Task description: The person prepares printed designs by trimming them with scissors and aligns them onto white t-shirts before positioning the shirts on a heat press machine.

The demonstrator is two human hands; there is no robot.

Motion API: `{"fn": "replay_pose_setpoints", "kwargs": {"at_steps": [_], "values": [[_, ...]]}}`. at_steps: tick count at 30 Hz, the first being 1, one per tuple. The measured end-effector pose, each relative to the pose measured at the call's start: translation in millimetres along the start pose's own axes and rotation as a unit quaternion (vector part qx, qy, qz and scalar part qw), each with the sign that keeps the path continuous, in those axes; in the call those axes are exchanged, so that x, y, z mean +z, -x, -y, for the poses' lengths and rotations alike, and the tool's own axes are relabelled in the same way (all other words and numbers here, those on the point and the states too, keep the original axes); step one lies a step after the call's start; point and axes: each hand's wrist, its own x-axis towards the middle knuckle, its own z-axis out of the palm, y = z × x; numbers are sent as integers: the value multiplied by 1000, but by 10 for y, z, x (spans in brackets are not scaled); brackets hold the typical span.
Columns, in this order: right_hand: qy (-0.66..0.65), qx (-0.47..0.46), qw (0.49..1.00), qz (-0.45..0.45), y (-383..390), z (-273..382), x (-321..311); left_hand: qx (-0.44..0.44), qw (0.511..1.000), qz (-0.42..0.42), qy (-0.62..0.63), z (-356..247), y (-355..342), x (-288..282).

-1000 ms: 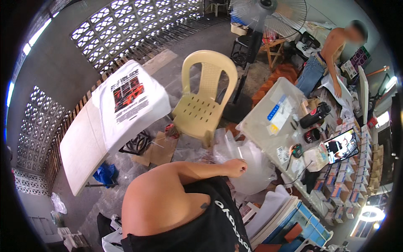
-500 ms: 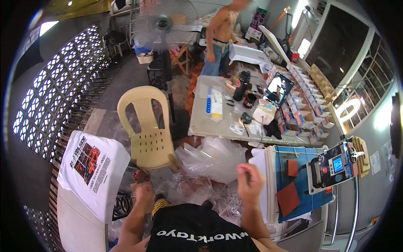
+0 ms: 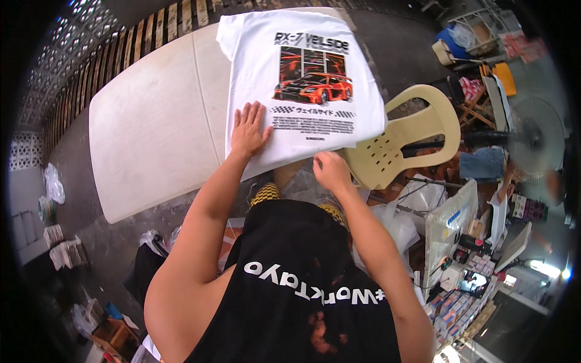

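Note:
A white T-shirt (image 3: 254, 72) lies spread over the right end of a long white table (image 3: 151, 115). Its print shows an orange and black car with dark lettering above and below. My left hand (image 3: 249, 130) rests flat on the shirt, fingers stretched out, just left of the printed text. At the shirt's near edge, my right hand (image 3: 331, 169) is closed with its fingers curled. Those fingertips meet the cloth's edge, but whether fabric is pinched between them is hidden.
A beige plastic chair (image 3: 417, 130) stands right of the table, by the shirt's corner. Clear plastic bags (image 3: 393, 227) lie near my right forearm. Farther right are a cluttered worktable (image 3: 445, 227), a standing fan (image 3: 535, 139) and part of another person in jeans (image 3: 482, 164).
My view has turned left toward the table with the shirt. My left hand now lies on the shirt; my right hand, raised near the heat press before, is at the shirt's near edge.

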Motion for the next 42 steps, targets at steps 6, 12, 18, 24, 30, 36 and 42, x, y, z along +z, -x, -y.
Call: {"fn": "replay_pose_setpoints", "kwargs": {"at_steps": [6, 12, 18, 24, 30, 36, 42], "values": [[124, -258, 957, 49, -1055, 346, 586, -21, 977, -122, 171, 166, 37, 146], [158, -319, 928, 108, -1327, 233, 724, -36, 970, -129, 204, 174, -59, 152], [170, -364, 910, 109, -1246, 277, 581, -58, 974, -125, 179, 166, -78, 63], [-128, 15, 990, 59, -1357, 58, 677, -52, 979, -118, 157, 144, -139, 37], [-225, 158, 957, 90, -1570, -245, 614, -61, 983, -108, 138, 131, -145, 61], [-239, 186, 953, 14, -2110, -1063, 458, -51, 990, -89, 93, 60, -190, 57], [-318, 376, 860, -134, -2594, -2335, -685, -57, 993, -65, 77, 74, -181, -5]]}}
